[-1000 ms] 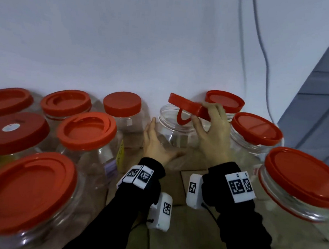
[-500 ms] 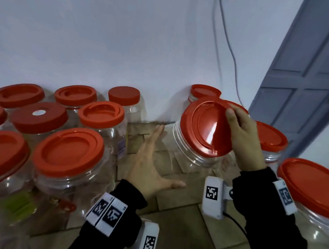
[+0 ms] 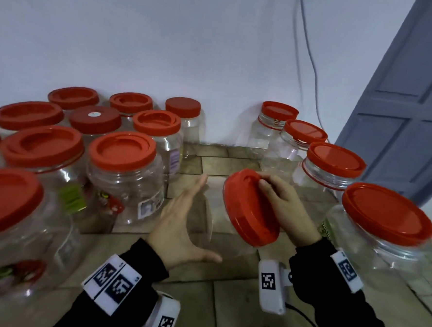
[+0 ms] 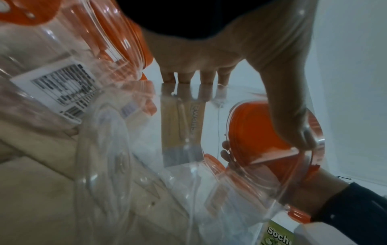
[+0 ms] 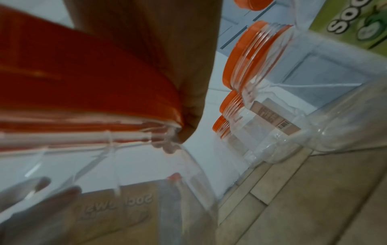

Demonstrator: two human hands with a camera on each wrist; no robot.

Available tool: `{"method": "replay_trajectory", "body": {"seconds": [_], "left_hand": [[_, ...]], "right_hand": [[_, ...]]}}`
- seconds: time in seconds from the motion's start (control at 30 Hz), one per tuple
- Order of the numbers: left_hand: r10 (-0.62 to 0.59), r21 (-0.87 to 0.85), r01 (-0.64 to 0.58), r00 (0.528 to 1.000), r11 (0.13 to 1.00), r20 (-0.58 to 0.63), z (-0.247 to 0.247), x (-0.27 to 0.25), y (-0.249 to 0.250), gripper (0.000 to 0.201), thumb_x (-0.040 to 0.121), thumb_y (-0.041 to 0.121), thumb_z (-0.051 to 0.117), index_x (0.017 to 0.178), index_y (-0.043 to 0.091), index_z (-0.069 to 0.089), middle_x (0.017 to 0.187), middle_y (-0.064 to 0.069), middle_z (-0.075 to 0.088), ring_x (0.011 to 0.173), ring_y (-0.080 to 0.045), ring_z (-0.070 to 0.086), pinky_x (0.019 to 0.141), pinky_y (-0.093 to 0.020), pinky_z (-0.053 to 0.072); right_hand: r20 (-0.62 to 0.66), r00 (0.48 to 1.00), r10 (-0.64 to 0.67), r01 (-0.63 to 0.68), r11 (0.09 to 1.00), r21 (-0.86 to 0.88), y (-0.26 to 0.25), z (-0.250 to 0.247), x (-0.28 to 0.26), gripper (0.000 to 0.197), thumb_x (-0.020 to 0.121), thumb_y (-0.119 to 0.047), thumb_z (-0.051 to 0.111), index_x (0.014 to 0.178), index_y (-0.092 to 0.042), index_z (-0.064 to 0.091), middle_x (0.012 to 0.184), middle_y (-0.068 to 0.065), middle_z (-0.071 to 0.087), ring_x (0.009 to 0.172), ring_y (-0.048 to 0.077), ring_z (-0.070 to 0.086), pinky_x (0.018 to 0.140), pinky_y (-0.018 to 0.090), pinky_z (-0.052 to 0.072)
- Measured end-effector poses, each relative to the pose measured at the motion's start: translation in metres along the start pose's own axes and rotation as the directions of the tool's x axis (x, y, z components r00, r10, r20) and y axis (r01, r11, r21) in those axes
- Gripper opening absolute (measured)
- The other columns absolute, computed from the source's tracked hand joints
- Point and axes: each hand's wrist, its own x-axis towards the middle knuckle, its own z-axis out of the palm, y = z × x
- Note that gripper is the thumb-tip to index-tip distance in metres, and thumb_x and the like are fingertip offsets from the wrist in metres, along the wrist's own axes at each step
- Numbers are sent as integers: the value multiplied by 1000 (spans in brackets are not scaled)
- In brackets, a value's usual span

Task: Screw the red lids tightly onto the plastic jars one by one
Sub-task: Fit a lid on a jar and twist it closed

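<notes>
A clear plastic jar (image 3: 208,213) hangs tilted between my hands, above the tiled floor, its mouth pointing right. A red lid (image 3: 250,211) sits on that mouth. My right hand (image 3: 276,200) grips the lid, with its fingers curled over the upper rim. My left hand (image 3: 188,222) lies flat against the jar's side, fingers straight and thumb spread. In the left wrist view the straight fingers (image 4: 188,74) press on the jar wall (image 4: 188,165), and the lid (image 4: 257,132) shows through it. Much of the right wrist view is taken up by the lid (image 5: 83,74).
Several capped jars (image 3: 123,173) crowd the floor at the left. Several more capped jars (image 3: 336,168) stand at the right, one large (image 3: 385,224) close to my right arm. A white wall (image 3: 216,62) is behind, a grey door (image 3: 402,111) at the right.
The lid went from above the open jar onto its mouth. Jar and lid came away from the wall toward me and lower. My left hand now lies flat on the jar's side.
</notes>
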Motion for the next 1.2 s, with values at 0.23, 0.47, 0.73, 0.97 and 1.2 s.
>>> {"method": "replay_trajectory", "body": {"seconds": [0.23,0.47,0.73,0.97,1.2], "left_hand": [[-77,91,89,988,992,-131,6,-41,26,125,32,67,74,135,51,6,149,11,21,138,-13,19,110,-52,22],[-86,172,110,986,979,-140,7,-67,44,126,30,74,68,135,49,4,149,11,18,139,-15,17,111,-51,20],[-35,130,33,999,991,13,-11,-69,39,117,37,77,67,131,57,0,140,30,8,133,3,14,112,-33,14],[-3,335,-5,1000,942,21,-14,-71,35,119,35,74,62,129,57,-8,136,39,-3,127,10,4,102,-29,6],[37,218,-45,998,975,40,-26,-68,23,115,35,71,65,128,60,-1,139,32,8,131,0,14,109,-38,11]], "right_hand": [[299,952,65,-33,993,-111,-32,-14,-33,77,73,-72,47,140,-36,30,127,-11,39,108,-6,46,92,11,38],[588,802,103,125,934,-334,-51,-25,-49,114,54,-75,63,142,-45,-3,142,-10,21,130,7,29,107,28,28],[669,735,-109,437,831,-344,-59,-23,-60,124,53,-42,86,138,-48,-3,139,-16,14,129,8,30,100,19,41],[583,762,284,103,834,-541,-66,-12,-61,120,50,-78,60,143,-40,-4,145,-4,30,126,9,38,103,24,28],[490,870,50,177,896,-406,-65,3,-77,124,43,-65,75,140,-47,0,140,-13,20,128,10,35,103,32,41]]}}
